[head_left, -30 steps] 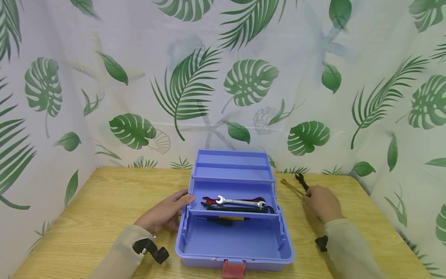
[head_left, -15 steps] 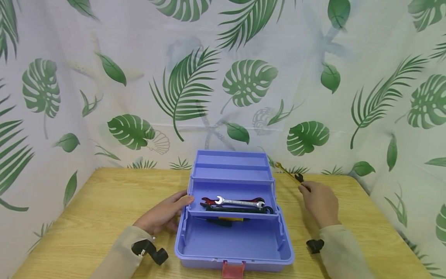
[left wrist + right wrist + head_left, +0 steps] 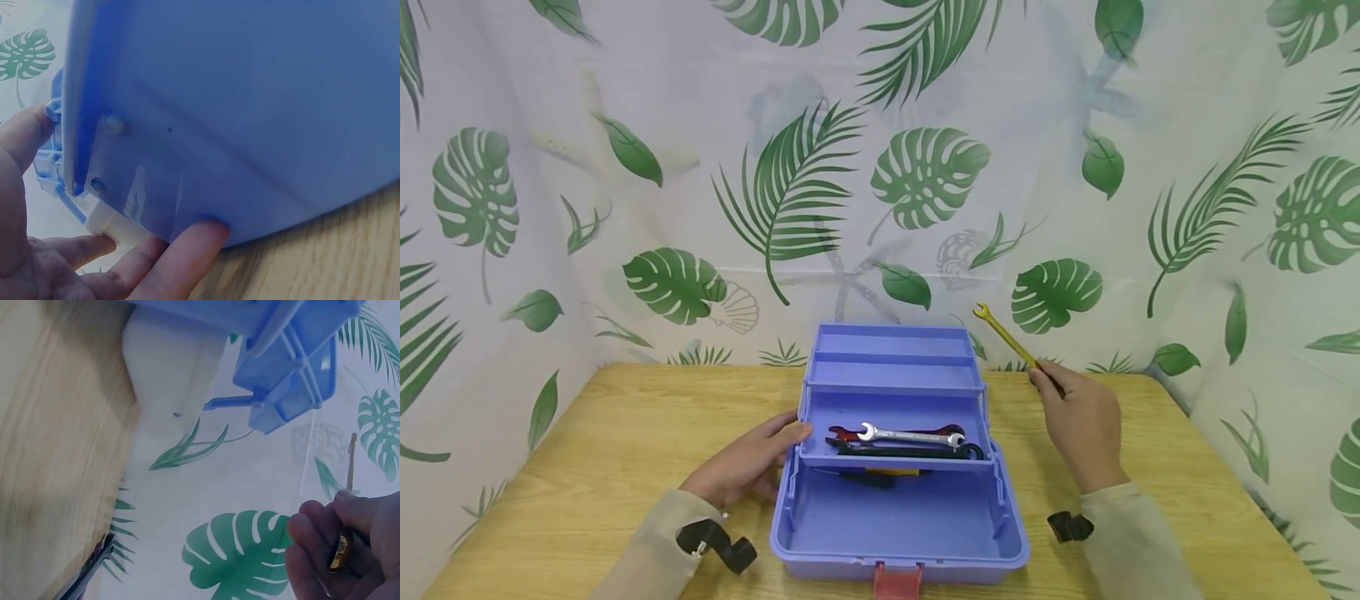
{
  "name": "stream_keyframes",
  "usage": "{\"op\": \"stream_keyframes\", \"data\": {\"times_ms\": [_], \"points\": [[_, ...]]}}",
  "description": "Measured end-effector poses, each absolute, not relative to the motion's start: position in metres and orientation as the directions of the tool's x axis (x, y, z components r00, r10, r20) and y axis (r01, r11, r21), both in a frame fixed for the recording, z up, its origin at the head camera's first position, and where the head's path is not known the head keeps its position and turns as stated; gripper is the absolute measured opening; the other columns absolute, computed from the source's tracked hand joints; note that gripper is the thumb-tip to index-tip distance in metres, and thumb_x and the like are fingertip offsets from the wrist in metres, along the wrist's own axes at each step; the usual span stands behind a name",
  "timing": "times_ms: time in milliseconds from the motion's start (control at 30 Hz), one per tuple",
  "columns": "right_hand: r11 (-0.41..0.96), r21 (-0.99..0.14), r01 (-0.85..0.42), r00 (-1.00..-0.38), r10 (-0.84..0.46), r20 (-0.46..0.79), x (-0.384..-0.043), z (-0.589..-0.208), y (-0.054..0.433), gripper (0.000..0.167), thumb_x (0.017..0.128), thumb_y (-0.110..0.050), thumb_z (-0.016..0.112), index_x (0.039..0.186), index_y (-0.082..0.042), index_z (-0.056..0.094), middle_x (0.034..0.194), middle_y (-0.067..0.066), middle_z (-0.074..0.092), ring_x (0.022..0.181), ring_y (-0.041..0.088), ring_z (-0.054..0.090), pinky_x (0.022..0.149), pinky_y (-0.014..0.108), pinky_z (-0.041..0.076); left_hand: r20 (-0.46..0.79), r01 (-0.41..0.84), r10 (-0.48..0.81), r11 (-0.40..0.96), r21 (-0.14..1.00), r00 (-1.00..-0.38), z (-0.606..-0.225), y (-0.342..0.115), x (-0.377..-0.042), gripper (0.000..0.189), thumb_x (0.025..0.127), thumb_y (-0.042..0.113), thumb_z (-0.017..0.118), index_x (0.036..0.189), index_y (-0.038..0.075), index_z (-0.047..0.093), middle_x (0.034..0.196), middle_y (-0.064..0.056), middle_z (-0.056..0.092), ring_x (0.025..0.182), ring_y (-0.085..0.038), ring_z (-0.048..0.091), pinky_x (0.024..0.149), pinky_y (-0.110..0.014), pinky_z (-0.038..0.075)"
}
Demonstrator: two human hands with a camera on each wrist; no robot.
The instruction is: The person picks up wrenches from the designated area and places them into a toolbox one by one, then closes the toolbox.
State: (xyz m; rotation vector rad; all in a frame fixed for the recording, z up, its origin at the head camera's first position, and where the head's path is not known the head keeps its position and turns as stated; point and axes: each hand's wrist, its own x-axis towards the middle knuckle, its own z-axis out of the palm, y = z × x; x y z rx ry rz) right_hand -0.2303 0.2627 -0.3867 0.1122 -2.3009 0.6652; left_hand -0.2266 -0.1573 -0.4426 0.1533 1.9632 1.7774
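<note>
We see the left hand [image 3: 747, 461], fingers loose, against the toolbox [image 3: 902, 521]; the right hand [image 3: 1084, 427] grips the yellow wrench [image 3: 1007, 337], whose overhang, if swung low, could strike the tray [image 3: 891, 407].

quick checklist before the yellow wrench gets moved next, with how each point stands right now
1. Yellow wrench gripped: ok, the right hand holds it with one end sticking up past the fingers.
2. Nothing else in that hand: cannot tell, a dark bit shows by the fingers.
3. Toolbox steadied: ok, the left hand touches its left side.
4. Toolbox open: ok, the tray is exposed.
5. Room in the tray: ok, bare floor shows behind the silver wrench.
6. Yellow wrench above the tray: not ok, it is off to the right.
</note>
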Motion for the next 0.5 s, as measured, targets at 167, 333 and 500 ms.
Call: {"op": "stream_keyframes", "data": {"times_ms": [167,333,500], "points": [[0.857,-0.358,-0.371,-0.659,0.029,0.751,-0.229,-0.386,0.257,0.02,0.094,-0.012,0.077,0.111,-0.003,0.08,0.095,0.016,0.079,0.061,0.027,0.07,0.047,0.03,0.042,-0.272,-0.232,0.394,0.147,0.961,-0.878,-0.444,-0.158,-0.227,0.082,0.103,0.052,0.058,0.165,0.014,0.02,0.14,-0.027,0.061,0.112,-0.036,0.069,0.077,-0.056,0.063],[0.849,-0.339,-0.404,-0.639,0.003,0.769,-0.227,-0.385,0.252,0.019,0.093,-0.011,0.078,0.11,-0.004,0.081,0.096,0.014,0.079,0.069,0.028,0.074,0.052,0.039,0.051,-0.264,-0.225,0.394,0.143,0.964,-0.88,-0.446,-0.157,-0.227,0.083,0.102,0.052,0.059,0.165,0.012,0.021,0.133,-0.025,0.066,0.107,-0.035,0.071,0.076,-0.054,0.063],[0.846,-0.324,-0.423,-0.636,-0.022,0.771,-0.226,-0.384,0.247,0.019,0.094,-0.012,0.078,0.111,-0.005,0.081,0.097,0.013,0.079,0.074,0.029,0.076,0.055,0.044,0.054,-0.26,-0.22,0.397,0.144,0.965,-0.88,-0.445,-0.158,-0.227,0.083,0.103,0.052,0.059,0.165,0.013,0.021,0.135,-0.026,0.065,0.108,-0.036,0.071,0.076,-0.055,0.063]]}}
